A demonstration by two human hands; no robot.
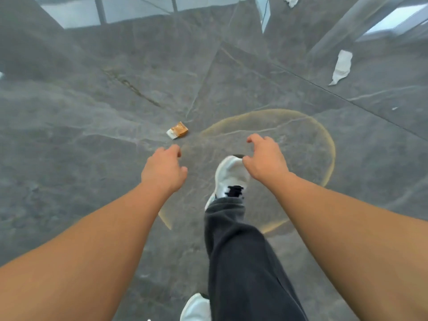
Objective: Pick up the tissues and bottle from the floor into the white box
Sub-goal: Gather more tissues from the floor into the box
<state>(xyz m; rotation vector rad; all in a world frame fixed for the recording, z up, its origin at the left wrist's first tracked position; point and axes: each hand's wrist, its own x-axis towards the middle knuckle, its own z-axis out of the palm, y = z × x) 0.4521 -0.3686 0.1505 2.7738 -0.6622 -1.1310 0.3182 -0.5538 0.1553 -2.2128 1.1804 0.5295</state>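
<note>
Two hands, left hand (165, 169) and right hand (266, 158), are held forward, each grip spread and empty, judged as mid-stride balance. Tissues (342, 67) are seen on the floor (69, 135) at two o'clock, well apart. Bottle and white box are not seen.

A dark grey marble floor (92, 135) with pale veins and thin tile seams fills the view. A faint tan ring (324, 140) marks the floor near the centre. Just left of the ring lies a small orange and white packet (177, 130), perhaps a wrapper; it is too blurred to be sure. A white shoe (229, 174) with black laces stands inside the ring, below a dark grey trouser leg (240, 262). A second white shoe (196, 308) shows at the bottom edge. Along the top run pale glass panels (76, 12) in dark frames.
</note>
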